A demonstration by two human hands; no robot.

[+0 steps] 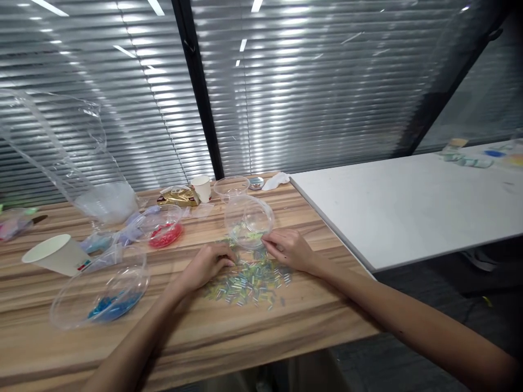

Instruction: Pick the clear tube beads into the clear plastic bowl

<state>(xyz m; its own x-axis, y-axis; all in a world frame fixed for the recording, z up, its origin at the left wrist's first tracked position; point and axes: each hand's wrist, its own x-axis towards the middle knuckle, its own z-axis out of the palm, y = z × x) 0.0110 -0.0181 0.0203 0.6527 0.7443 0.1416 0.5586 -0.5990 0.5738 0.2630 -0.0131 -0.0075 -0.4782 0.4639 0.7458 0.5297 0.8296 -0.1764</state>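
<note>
Many small tube-shaped pieces [249,286] in green, yellow and blue lie loose on the wooden table. Behind them a clear plastic bowl [248,218] is tilted, with some of the same pieces inside near its lower rim. My left hand [212,264] rests at the left edge of the pile, fingers curled together; whatever is between them is too small to see. At the right side of the bowl's lower rim is my right hand [288,249], its thumb and fingers pinched, with their contents hidden.
A bowl with blue pieces [114,305], a bowl with red pieces [165,234], and a paper cup [57,253] stand left. Behind are a gold packet [177,195], another cup [201,188] and an empty clear bowl [231,187]. A white table [408,207] adjoins at right.
</note>
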